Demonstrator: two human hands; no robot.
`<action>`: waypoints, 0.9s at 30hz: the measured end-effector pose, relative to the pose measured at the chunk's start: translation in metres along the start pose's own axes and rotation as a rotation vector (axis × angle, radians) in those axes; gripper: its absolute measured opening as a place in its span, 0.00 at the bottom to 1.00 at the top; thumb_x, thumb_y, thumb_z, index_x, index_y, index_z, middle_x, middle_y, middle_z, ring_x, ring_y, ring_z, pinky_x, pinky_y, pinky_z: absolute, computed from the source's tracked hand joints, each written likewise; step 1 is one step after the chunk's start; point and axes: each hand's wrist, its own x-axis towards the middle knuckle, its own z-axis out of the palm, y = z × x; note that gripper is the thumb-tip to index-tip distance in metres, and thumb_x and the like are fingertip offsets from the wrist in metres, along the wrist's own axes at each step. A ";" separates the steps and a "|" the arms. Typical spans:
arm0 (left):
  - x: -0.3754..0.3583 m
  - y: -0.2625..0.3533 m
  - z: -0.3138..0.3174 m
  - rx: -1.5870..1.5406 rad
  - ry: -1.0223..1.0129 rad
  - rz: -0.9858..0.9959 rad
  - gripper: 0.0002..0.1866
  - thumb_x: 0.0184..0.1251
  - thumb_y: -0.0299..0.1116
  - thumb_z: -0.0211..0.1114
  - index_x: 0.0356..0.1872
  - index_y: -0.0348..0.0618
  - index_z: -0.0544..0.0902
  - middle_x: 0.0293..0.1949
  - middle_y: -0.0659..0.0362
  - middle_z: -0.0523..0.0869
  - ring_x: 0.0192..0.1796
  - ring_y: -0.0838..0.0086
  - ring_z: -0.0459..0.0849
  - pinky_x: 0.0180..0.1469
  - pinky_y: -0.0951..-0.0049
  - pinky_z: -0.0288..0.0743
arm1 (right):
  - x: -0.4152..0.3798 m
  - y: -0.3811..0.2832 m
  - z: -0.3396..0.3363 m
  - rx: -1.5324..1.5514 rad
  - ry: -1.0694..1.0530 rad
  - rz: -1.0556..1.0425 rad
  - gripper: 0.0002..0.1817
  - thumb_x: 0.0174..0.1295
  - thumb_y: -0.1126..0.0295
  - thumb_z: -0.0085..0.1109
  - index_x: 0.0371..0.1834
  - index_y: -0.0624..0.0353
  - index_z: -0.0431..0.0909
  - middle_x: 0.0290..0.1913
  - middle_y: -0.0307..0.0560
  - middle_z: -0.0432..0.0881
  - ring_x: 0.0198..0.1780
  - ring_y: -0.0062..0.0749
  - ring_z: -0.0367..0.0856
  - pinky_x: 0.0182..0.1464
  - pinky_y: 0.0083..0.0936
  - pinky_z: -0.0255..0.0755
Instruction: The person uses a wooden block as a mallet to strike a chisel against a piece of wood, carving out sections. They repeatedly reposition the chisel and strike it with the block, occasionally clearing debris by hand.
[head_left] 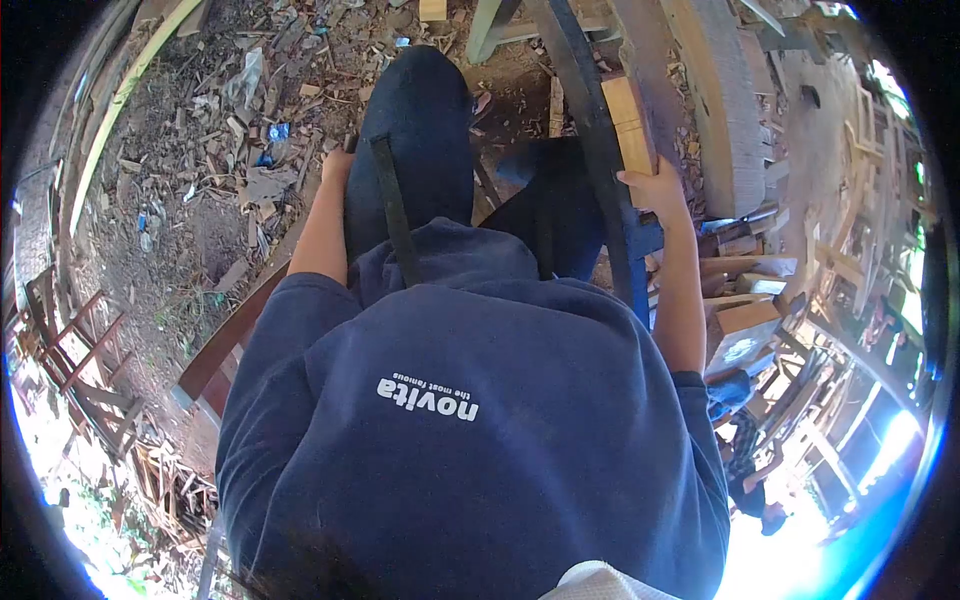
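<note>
My right hand is closed around the near end of a pale wooden block, with the thumb lying across its edge. The block lies alongside a long dark beam that runs beside my right leg. On the other side, my left hand is down at the outer side of my left knee. Its fingers are mostly hidden behind the leg, so whether they grip anything does not show.
Wood chips and scraps cover the ground. A thick plank stands to the right, beside stacked timber pieces. A reddish board is at my left. Another person is in the background at lower right.
</note>
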 end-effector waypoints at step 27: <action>-0.001 -0.022 0.007 0.153 -0.050 0.034 0.28 0.60 0.50 0.63 0.52 0.35 0.82 0.54 0.40 0.83 0.59 0.49 0.81 0.59 0.54 0.74 | -0.007 -0.013 -0.006 -0.102 -0.027 0.040 0.39 0.42 0.54 0.76 0.56 0.69 0.76 0.48 0.65 0.83 0.50 0.51 0.83 0.52 0.37 0.75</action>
